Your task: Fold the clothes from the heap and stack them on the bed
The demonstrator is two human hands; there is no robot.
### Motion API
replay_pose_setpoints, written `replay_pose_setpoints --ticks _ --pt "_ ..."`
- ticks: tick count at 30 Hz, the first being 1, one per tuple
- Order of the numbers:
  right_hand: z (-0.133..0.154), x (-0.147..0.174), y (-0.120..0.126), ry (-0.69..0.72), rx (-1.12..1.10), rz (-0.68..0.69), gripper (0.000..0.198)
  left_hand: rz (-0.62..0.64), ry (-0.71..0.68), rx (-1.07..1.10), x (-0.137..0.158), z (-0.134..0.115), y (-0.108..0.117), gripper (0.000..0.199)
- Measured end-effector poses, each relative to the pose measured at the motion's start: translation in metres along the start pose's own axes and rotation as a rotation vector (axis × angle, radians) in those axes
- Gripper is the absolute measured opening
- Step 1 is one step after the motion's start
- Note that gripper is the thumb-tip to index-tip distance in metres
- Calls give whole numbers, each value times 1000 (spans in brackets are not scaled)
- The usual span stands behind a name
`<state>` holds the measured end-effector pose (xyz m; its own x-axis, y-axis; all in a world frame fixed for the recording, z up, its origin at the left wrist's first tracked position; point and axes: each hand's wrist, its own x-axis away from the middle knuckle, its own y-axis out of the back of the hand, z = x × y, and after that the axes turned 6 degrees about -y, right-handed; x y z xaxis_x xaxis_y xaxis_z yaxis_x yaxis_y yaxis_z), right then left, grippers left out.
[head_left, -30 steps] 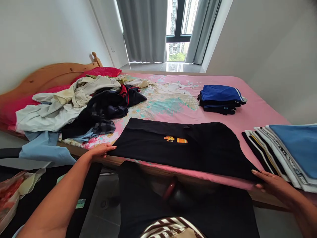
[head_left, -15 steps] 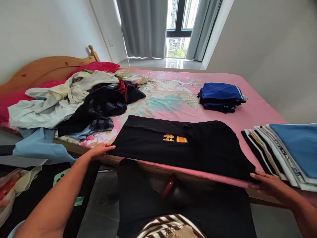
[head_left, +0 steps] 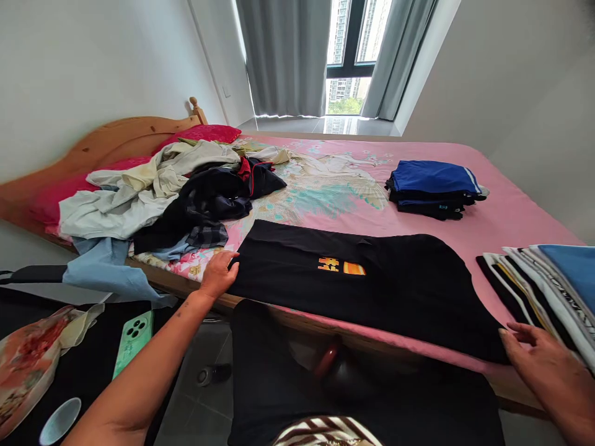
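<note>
A black T-shirt (head_left: 297, 279) with an orange print lies folded lengthwise along the near edge of the bed. My left hand (head_left: 219, 274) is at its left edge, fingertips touching the cloth, with a gap between thumb and bent fingers. At the lower right corner, my right hand (head_left: 542, 356) rests its thumb against the fabric while the fingers stay loosely apart. Close beyond that hand is a stack of folded clothes (head_left: 553, 279), white, black and blue. Farther back sits a folded pile topped with blue (head_left: 432, 176).
A heap of loose clothes (head_left: 186, 192) covers the left of the pink bed (head_left: 506, 192). Light blue cloth (head_left: 109, 272) hangs off its side. At lower left, a dark surface holds a green phone (head_left: 132, 341), a white round object (head_left: 60, 421) and patterned fabric (head_left: 32, 365).
My left hand has slid off the shirt's near corner, up along its left edge, and loosened. My right hand's fingers have spread from their pinch. The view has turned slightly left.
</note>
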<state>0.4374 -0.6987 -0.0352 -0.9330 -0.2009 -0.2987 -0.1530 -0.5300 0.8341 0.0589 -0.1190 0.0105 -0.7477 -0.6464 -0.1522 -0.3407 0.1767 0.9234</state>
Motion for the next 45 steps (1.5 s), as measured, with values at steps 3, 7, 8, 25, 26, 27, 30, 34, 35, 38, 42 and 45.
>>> replay_pose_setpoints --ticks 3,7,8,25,26,27,30,34,35,38,42,45 --pt "82 26 4 145 -68 -32 30 7 -353 39 3 -31 -18 36" --pt "187 67 -27 522 -316 183 23 187 -546 -38 7 -56 -44 43" --pt "204 74 -39 622 -312 256 27 209 -514 -88 8 -56 -48 46" --pt "162 40 -64 274 -398 -74 22 -16 -688 169 -14 -183 -93 31" --pt "157 29 -64 250 -381 -110 23 14 -784 203 -14 -210 -98 29" --pt "151 20 -65 230 -358 -139 24 50 -868 221 -16 -234 -103 28" --pt "134 2 -74 200 -267 -149 26 127 -993 224 -24 -292 -113 31" --pt "121 4 -93 192 -105 -71 29 146 -886 189 -41 -325 -119 29" --pt "120 7 -96 185 -79 -63 29 150 -843 179 -45 -326 -120 23" --pt "120 11 -100 174 -68 -61 30 113 -669 163 -56 -320 -125 20" --pt "119 11 -98 168 -110 -77 28 -4 -452 256 -74 -312 -135 15" --pt "117 9 -98 156 -131 -84 28 25 -340 342 -94 -319 -141 21"
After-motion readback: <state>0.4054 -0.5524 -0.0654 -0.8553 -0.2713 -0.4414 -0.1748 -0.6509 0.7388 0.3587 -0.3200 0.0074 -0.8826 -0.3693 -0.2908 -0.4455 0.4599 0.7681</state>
